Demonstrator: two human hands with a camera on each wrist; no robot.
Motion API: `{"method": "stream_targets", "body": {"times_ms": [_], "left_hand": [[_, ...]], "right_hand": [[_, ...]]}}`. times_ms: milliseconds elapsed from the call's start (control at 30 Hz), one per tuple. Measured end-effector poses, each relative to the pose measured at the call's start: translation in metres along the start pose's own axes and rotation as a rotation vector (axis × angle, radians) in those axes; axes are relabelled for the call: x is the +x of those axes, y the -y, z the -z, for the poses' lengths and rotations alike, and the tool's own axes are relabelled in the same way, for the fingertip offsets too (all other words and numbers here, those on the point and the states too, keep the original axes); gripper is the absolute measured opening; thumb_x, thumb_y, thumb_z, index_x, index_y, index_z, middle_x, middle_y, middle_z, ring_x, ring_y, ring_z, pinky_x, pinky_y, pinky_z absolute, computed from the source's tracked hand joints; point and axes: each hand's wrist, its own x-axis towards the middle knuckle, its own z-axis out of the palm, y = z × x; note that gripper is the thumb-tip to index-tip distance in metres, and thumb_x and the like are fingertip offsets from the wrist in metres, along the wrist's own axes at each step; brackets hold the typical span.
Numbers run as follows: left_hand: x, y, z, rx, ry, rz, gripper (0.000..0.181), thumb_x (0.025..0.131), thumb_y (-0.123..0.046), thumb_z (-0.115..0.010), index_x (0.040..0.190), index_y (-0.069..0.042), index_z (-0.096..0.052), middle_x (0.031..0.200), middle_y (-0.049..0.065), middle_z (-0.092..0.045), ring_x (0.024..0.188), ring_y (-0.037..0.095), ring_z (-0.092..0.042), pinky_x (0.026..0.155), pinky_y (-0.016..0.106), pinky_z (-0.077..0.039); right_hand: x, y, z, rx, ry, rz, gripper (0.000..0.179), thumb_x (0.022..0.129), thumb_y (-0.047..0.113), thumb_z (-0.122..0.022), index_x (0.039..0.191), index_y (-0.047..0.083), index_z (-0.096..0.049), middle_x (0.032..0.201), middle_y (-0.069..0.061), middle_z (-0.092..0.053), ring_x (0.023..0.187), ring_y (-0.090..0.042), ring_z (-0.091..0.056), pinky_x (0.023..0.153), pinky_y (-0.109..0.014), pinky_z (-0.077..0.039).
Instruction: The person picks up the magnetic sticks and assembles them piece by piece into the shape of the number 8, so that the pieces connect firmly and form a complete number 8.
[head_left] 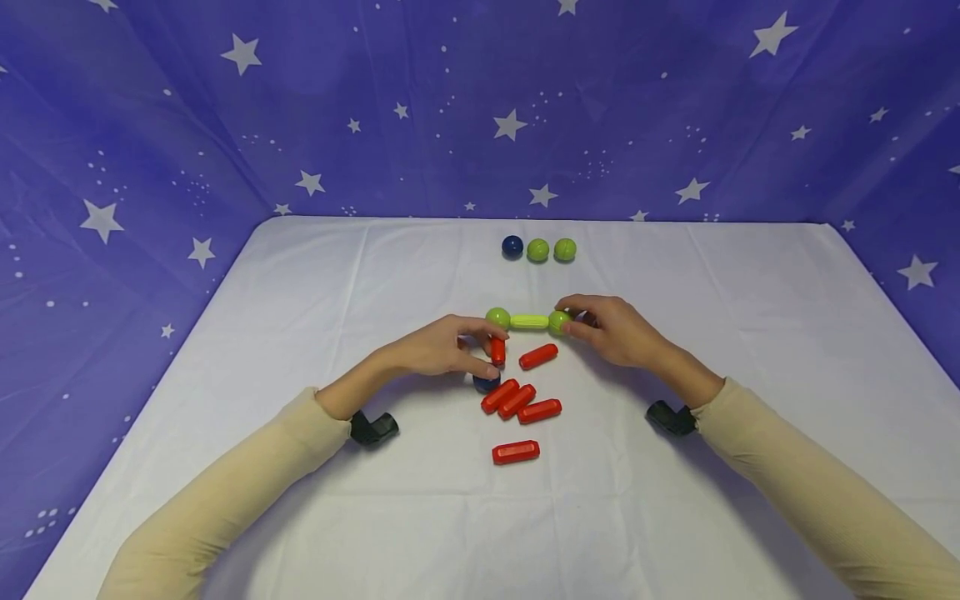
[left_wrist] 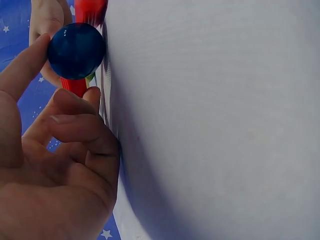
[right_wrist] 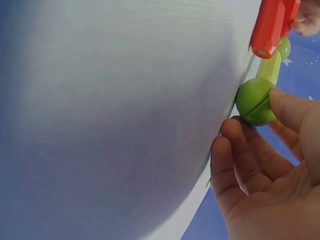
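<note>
A yellow-green rod point(head_left: 529, 322) lies crosswise between a left green ball point(head_left: 497, 317) and a right green ball point(right_wrist: 254, 101). My right hand point(head_left: 621, 332) pinches the right ball between thumb and fingers. Below the left ball a short red rod point(head_left: 498, 352) stands end-on to it, with a dark blue ball point(left_wrist: 76, 51) at the red rod's near end. My left hand point(head_left: 438, 346) spans these two pieces: its thumb presses the blue ball, while the fingertips bend over by the red rod's far end and partly cover it.
Loose red rods lie nearer me: one point(head_left: 538, 357) right of the held rod, several point(head_left: 517, 401) grouped beside the blue ball, and one point(head_left: 516, 452) closest. At the back of the white cloth point(head_left: 405, 275) sit another blue ball point(head_left: 512, 247) and two green balls point(head_left: 537, 250). Starry curtains point(head_left: 450, 108) surround the table.
</note>
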Motion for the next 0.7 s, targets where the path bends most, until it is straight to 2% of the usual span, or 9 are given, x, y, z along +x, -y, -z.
{"method": "stream_targets", "body": {"times_ms": [500, 700], "left_hand": [[-0.0011, 0.002, 0.0002, -0.009, -0.042, -0.014, 0.052, 0.084, -0.024, -0.08, 0.13, -0.01, -0.061, 0.107, 0.004, -0.063, 0.086, 0.024, -0.054, 0.1, 0.042, -0.038], [-0.0012, 0.0016, 0.0002, -0.004, -0.046, -0.011, 0.051, 0.084, -0.025, -0.08, 0.129, -0.01, -0.062, 0.108, 0.003, -0.064, 0.099, 0.021, -0.054, 0.099, 0.041, -0.039]], "right_hand": [[-0.0001, -0.0018, 0.0007, 0.01, -0.008, -0.027, 0.031, 0.095, 0.015, -0.068, 0.125, 0.006, -0.066, 0.112, -0.009, -0.068, 0.091, -0.024, -0.061, 0.083, -0.042, -0.051], [0.0011, -0.0045, 0.0013, 0.029, -0.044, -0.031, 0.032, 0.091, 0.013, -0.073, 0.122, 0.005, -0.07, 0.11, -0.01, -0.07, 0.086, -0.022, -0.06, 0.077, -0.037, -0.05]]}}
